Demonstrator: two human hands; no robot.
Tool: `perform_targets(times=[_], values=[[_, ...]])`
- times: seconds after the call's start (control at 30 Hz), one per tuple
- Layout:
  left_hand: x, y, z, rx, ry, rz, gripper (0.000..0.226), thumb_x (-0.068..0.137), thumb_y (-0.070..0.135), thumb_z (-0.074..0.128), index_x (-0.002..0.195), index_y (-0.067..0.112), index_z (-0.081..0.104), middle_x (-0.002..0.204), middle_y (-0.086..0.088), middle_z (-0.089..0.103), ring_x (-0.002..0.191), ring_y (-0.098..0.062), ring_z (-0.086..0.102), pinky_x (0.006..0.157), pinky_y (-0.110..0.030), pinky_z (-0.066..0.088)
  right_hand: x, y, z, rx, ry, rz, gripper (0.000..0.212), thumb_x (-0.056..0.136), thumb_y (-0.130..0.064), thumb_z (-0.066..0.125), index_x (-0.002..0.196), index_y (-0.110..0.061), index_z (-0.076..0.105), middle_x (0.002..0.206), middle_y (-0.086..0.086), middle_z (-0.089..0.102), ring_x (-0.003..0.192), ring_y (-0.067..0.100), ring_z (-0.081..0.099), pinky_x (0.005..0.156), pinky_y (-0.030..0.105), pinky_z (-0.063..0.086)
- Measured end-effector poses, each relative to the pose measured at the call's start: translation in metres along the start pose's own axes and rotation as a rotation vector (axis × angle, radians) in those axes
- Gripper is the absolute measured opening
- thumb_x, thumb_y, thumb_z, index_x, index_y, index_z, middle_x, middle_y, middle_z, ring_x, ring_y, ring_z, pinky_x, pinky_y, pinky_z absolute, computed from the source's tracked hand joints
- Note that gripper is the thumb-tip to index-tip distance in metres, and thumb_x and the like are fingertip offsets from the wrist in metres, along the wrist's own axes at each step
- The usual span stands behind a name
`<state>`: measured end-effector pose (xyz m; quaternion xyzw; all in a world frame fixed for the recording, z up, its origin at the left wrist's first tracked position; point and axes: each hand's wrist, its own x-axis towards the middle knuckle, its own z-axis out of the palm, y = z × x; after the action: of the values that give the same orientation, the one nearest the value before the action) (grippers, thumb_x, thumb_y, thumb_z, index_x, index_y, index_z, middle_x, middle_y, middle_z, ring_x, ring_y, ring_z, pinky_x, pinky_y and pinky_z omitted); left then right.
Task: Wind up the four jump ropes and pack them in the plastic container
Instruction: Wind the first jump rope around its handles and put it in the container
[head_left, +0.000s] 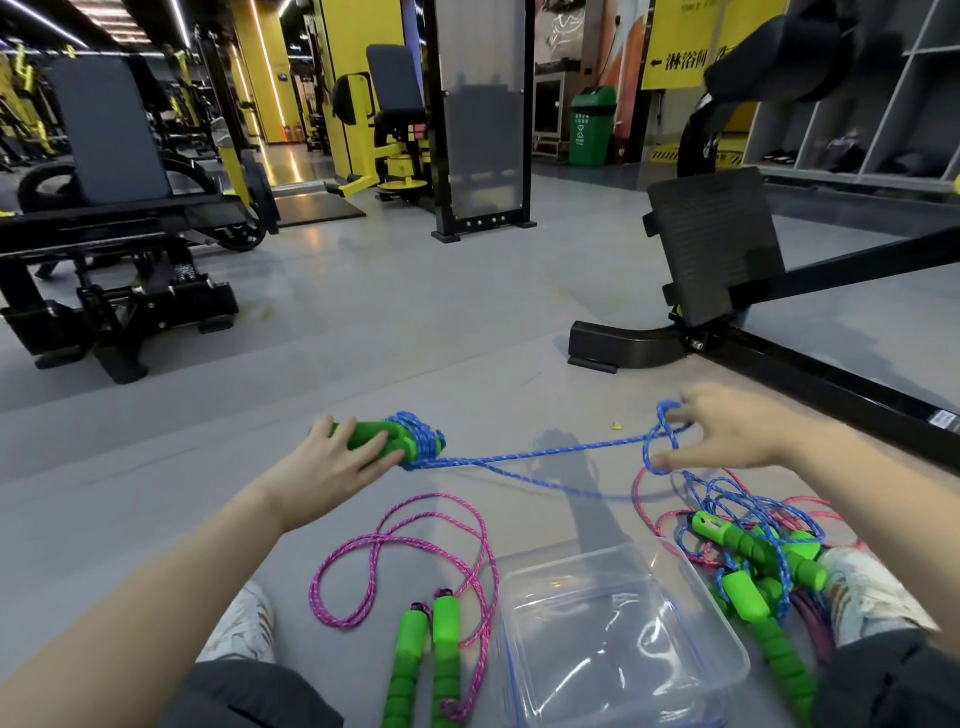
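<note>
My left hand (337, 467) grips the green handles (382, 436) of a blue jump rope, with several turns of blue cord (423, 441) wound round them. The cord runs right to my right hand (727, 436), which pinches a loop of it (662, 441). A pink jump rope (405, 551) lies loose on the floor below, its two green handles (426, 660) side by side. A clear plastic container (623, 623) sits on the floor with nothing in it. To its right lies a tangled pile of blue and pink ropes with green handles (753, 561).
I sit on a grey gym floor with my knees and white shoes (244, 623) at the bottom. A black machine footplate and frame (717, 270) stand ahead on the right. Black and yellow weight machines (119, 260) stand at the left.
</note>
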<state>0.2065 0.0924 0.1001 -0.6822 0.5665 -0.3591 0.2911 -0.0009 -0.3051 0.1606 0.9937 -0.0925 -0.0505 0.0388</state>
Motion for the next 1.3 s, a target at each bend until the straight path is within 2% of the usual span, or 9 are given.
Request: perform_targets(times=[0.2, 0.37, 0.47, 0.53, 0.67, 0.87, 0.93, 1.07, 1.3], values=[[-0.010, -0.023, -0.004, -0.049, -0.017, -0.242, 0.069, 0.063, -0.003, 0.051, 0.130, 0.008, 0.040, 0.097, -0.014, 0.061, 0.067, -0.032, 0.051, 0.055, -0.035, 0.032, -0.003, -0.015, 0.006, 0.237, -0.072, 0.114, 0.057, 0.086, -0.064, 0.040, 0.060, -0.012, 0.044, 0.071, 0.009, 0.050, 0.064, 0.022, 0.044, 0.062, 0.034, 0.034], [-0.016, -0.030, -0.006, -0.041, 0.125, -0.135, 0.053, 0.093, 0.001, 0.009, 0.134, 0.008, 0.041, 0.115, -0.018, 0.058, 0.079, -0.040, 0.054, 0.060, -0.041, 0.040, -0.003, -0.022, -0.006, 0.686, -0.420, 0.142, 0.052, 0.088, -0.060, 0.044, 0.077, -0.022, 0.078, 0.124, -0.008, 0.055, 0.122, 0.011, 0.044, 0.112, 0.031, 0.024], [0.002, -0.032, -0.021, -0.033, 0.210, -0.154, 0.056, 0.094, 0.000, 0.005, 0.137, 0.011, 0.040, 0.122, -0.018, 0.057, 0.086, -0.043, 0.055, 0.066, -0.044, 0.044, -0.002, -0.041, -0.010, 0.789, -0.224, 0.140, 0.040, 0.087, -0.045, 0.056, 0.067, -0.015, 0.073, 0.108, -0.006, 0.063, 0.108, 0.012, 0.051, 0.099, 0.025, 0.032], [0.018, -0.030, -0.033, -0.061, 0.281, -0.154, 0.051, 0.094, 0.001, 0.014, 0.136, 0.012, 0.041, 0.124, -0.016, 0.059, 0.088, -0.044, 0.057, 0.069, -0.045, 0.045, 0.006, -0.060, -0.003, 0.886, -0.069, 0.121, 0.024, 0.081, -0.038, 0.068, 0.086, -0.014, 0.069, 0.103, 0.001, 0.063, 0.102, 0.016, 0.054, 0.086, 0.025, 0.037], [0.053, -0.016, -0.061, -0.109, 0.441, -0.099, 0.046, 0.095, 0.005, 0.033, 0.139, 0.016, 0.040, 0.135, -0.012, 0.047, 0.097, -0.042, 0.053, 0.075, -0.046, 0.044, 0.014, -0.107, 0.013, 1.122, -0.044, 0.026, 0.103, 0.062, -0.032, 0.085, 0.146, -0.022, 0.026, 0.145, -0.005, 0.035, 0.135, 0.010, 0.029, 0.104, 0.024, 0.027], [0.085, 0.013, -0.086, -0.235, 0.611, -0.098, 0.055, 0.092, 0.013, 0.047, 0.143, 0.020, 0.029, 0.140, -0.008, 0.039, 0.107, -0.038, 0.047, 0.083, -0.044, 0.039, 0.017, -0.137, 0.003, 1.463, 0.082, -0.189, 0.031, 0.076, -0.010, 0.073, 0.105, -0.018, 0.065, 0.104, -0.009, 0.069, 0.103, 0.000, 0.061, 0.098, 0.022, 0.045], [0.086, 0.011, -0.083, -0.253, 0.626, -0.136, 0.061, 0.087, 0.012, 0.057, 0.141, 0.020, 0.033, 0.140, -0.008, 0.038, 0.107, -0.039, 0.047, 0.080, -0.044, 0.039, 0.016, -0.145, -0.003, 1.435, 0.101, -0.178, 0.007, 0.087, -0.008, 0.060, 0.089, -0.003, 0.064, 0.068, -0.004, 0.065, 0.068, 0.005, 0.062, 0.089, 0.024, 0.051], [0.070, -0.002, -0.060, -0.207, 0.498, -0.209, 0.070, 0.078, 0.011, 0.071, 0.139, 0.019, 0.038, 0.139, -0.009, 0.038, 0.102, -0.039, 0.046, 0.074, -0.042, 0.039, 0.014, -0.154, -0.011, 1.403, 0.050, -0.096, 0.022, 0.098, -0.018, 0.042, 0.079, -0.011, 0.051, 0.039, -0.009, 0.028, 0.032, 0.005, 0.025, 0.042, 0.024, 0.040], [0.053, -0.009, -0.047, -0.138, 0.300, -0.204, 0.060, 0.078, 0.002, 0.043, 0.136, 0.015, 0.039, 0.128, -0.013, 0.047, 0.086, -0.040, 0.057, 0.066, -0.040, 0.044, 0.006, -0.134, -0.041, 0.798, 0.127, -0.229, 0.034, 0.095, -0.034, 0.049, 0.069, -0.015, 0.057, 0.049, -0.003, 0.031, 0.035, 0.008, 0.029, 0.042, 0.020, 0.027]])
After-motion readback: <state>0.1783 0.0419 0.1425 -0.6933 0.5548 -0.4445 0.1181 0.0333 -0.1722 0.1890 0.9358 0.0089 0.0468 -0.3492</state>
